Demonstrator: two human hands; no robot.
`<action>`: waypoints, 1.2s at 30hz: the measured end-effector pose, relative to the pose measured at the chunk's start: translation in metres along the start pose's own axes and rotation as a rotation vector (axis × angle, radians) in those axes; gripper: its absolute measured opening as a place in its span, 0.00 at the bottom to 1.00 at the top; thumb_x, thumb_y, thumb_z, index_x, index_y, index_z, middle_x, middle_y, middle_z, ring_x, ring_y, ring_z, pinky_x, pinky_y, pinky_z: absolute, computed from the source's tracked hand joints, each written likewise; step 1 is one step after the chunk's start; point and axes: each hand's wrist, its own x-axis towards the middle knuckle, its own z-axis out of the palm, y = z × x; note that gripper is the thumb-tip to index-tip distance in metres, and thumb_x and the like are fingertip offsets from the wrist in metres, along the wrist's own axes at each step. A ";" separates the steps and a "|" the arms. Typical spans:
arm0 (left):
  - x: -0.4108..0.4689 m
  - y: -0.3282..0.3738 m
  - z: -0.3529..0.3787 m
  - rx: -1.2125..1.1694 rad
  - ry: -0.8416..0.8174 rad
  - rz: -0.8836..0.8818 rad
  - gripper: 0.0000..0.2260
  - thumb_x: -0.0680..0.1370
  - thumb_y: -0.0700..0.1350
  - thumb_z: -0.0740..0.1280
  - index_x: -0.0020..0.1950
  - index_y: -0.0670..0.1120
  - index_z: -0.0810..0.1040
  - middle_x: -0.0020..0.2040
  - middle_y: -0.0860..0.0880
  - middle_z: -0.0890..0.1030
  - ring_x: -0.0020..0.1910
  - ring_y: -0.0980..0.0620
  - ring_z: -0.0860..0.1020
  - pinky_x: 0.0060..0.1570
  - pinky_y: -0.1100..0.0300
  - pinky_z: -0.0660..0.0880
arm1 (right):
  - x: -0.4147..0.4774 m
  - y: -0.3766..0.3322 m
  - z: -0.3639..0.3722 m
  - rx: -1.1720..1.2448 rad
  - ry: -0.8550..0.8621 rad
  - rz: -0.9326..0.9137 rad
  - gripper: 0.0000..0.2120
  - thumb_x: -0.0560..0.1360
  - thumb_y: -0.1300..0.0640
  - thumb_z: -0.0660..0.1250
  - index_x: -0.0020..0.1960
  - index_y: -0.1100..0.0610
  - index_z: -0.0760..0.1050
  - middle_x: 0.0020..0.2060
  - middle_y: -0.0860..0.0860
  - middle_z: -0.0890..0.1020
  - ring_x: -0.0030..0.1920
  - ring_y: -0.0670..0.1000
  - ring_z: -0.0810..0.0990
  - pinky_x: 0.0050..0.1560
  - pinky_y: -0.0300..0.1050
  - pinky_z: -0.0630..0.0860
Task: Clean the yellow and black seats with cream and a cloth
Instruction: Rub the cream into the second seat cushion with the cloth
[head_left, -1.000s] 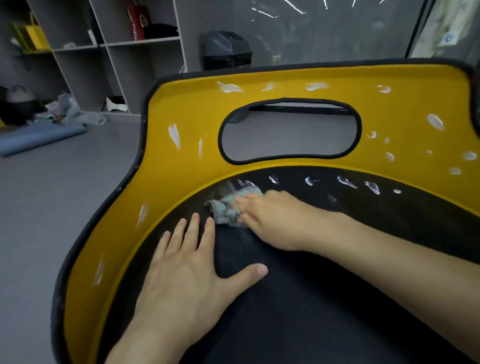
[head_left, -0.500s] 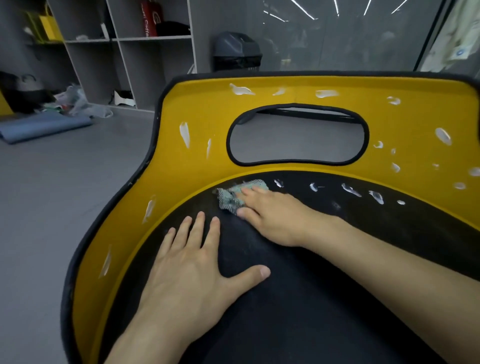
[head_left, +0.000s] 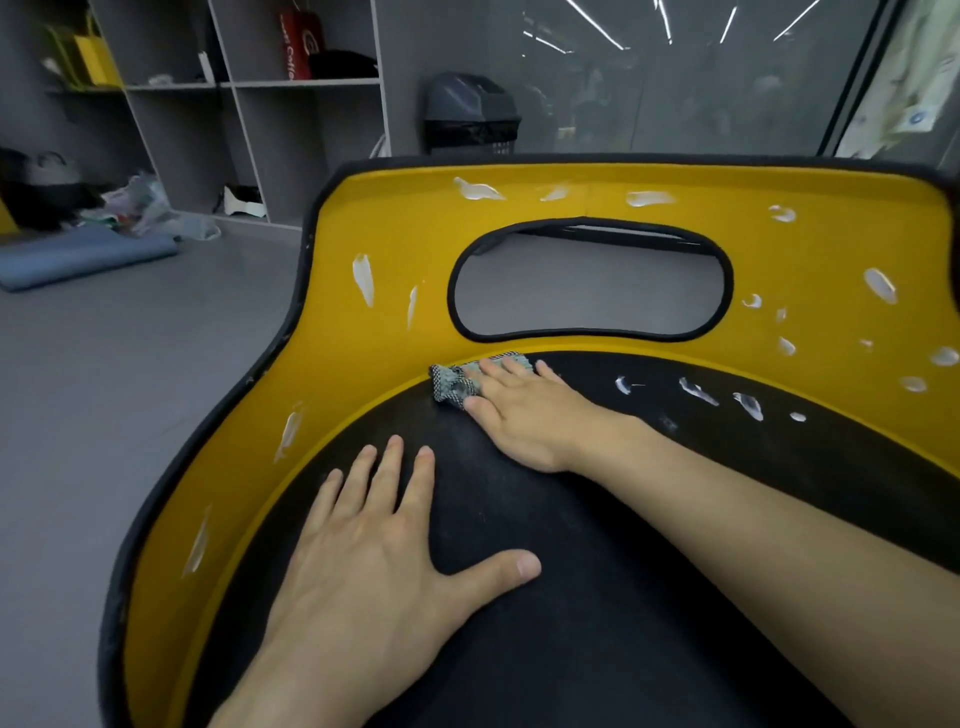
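So the checkered cloth (head_left: 452, 384) is jammed right up at the curved seam where the black seat pan (head_left: 597, 613) meets the yellow backrest (head_left: 337, 374), just under the left end of the oval cutout (head_left: 589, 283). The yellow wall rises straight behind it and curves round to the left, so the open room is to the right along the seam and back toward the near side over bare black. The right hand (head_left: 524, 415) reaches in from the right, palm down, with its fingers laid out flat on top of the cloth, pressing rather than grabbing. The left hand (head_left: 374, 545) is planted flat on the pan nearer the camera, fingers spread and thumb out to the right, holding nothing. A row of cream dabs (head_left: 698, 391) sits on the black to the right of the cloth, and more are scattered over the yellow on both sides and above the cutout. Past the seat's black rim there's grey floor (head_left: 130, 389), a blue rolled mat (head_left: 83, 257) far left, a shelving unit (head_left: 249, 104) and a dark trash bin (head_left: 470, 114), all well apart from the hands.
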 end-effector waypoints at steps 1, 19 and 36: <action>-0.001 0.000 -0.001 0.002 -0.006 0.000 0.57 0.57 0.86 0.35 0.80 0.57 0.34 0.80 0.53 0.35 0.78 0.54 0.34 0.78 0.50 0.38 | -0.005 -0.001 0.000 0.005 0.007 -0.009 0.27 0.83 0.43 0.41 0.80 0.52 0.46 0.79 0.52 0.49 0.78 0.52 0.44 0.77 0.54 0.43; 0.001 0.006 -0.004 0.019 -0.022 -0.007 0.61 0.50 0.86 0.29 0.79 0.59 0.35 0.79 0.57 0.34 0.79 0.56 0.37 0.78 0.53 0.40 | 0.014 0.004 0.006 0.012 0.079 0.073 0.25 0.84 0.51 0.47 0.78 0.57 0.54 0.76 0.57 0.60 0.75 0.60 0.56 0.74 0.57 0.55; 0.001 0.001 -0.001 0.007 0.022 0.014 0.59 0.53 0.86 0.31 0.80 0.59 0.36 0.80 0.55 0.37 0.79 0.56 0.38 0.78 0.52 0.41 | 0.037 0.005 -0.003 -0.022 0.045 0.085 0.18 0.83 0.53 0.51 0.69 0.56 0.69 0.65 0.56 0.73 0.67 0.59 0.70 0.62 0.56 0.71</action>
